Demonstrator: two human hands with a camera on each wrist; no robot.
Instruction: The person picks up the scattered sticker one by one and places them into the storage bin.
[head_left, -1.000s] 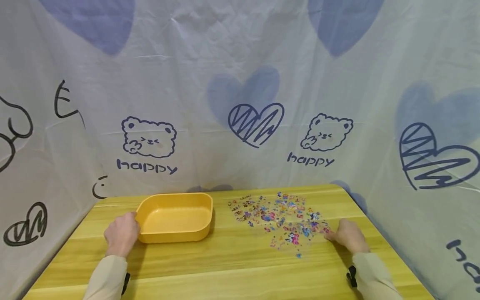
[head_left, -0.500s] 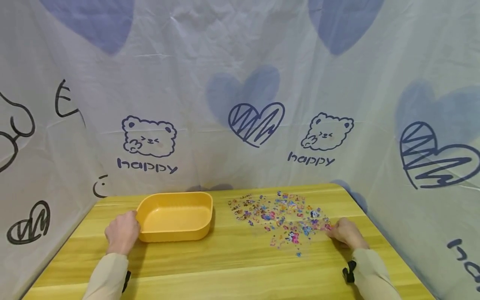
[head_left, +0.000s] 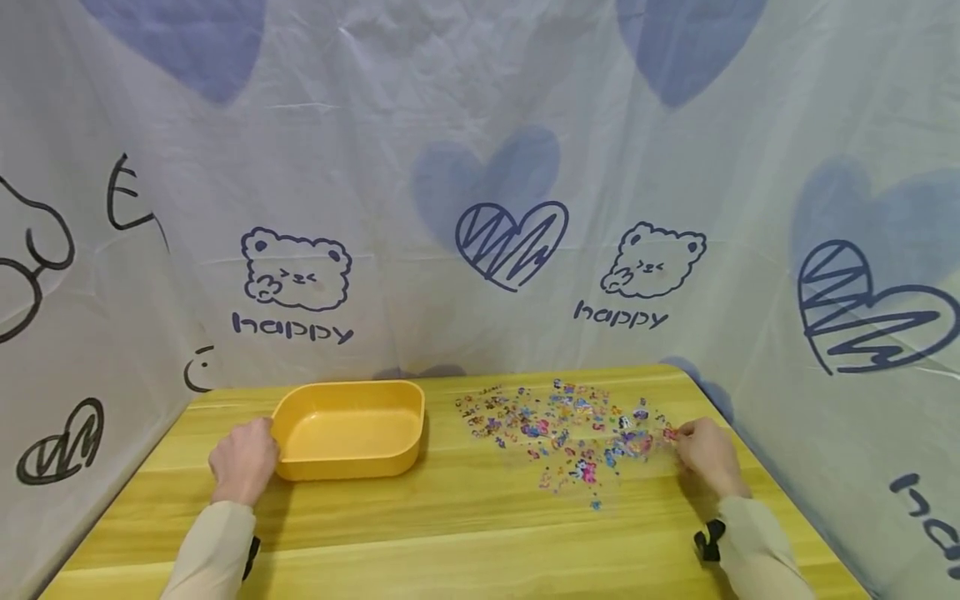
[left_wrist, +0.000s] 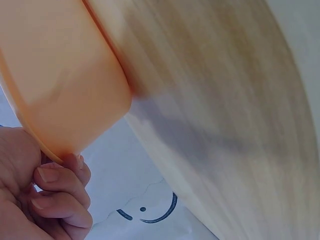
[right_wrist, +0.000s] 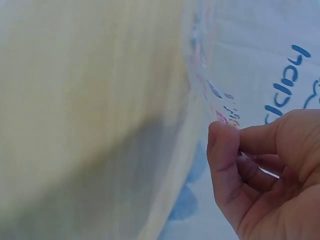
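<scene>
A yellow rectangular tub (head_left: 348,471) stands at the back left of the table. My left hand (head_left: 244,461) grips its left rim; the left wrist view shows the tub's wall (left_wrist: 75,90) with the fingers of the left hand (left_wrist: 47,187) curled at the rim. Right of the tub lies a thin transparent sheet (head_left: 585,471) printed with small colourful figures. My right hand (head_left: 711,454) pinches its right edge between thumb and index finger. In the right wrist view the right hand (right_wrist: 265,170) holds the sheet's edge (right_wrist: 220,112) off the table.
The yellow wood-grain table (head_left: 420,542) reaches back to a pale cloth (head_left: 390,167) with blue hearts, bears and lettering. The same cloth hangs along the left and right sides. Dark bands show near both cream sleeves (head_left: 757,542).
The right hand has moved slightly up and to the right, and the sheet's right part has shifted and risen with it. The left hand and the tub have stayed in place.
</scene>
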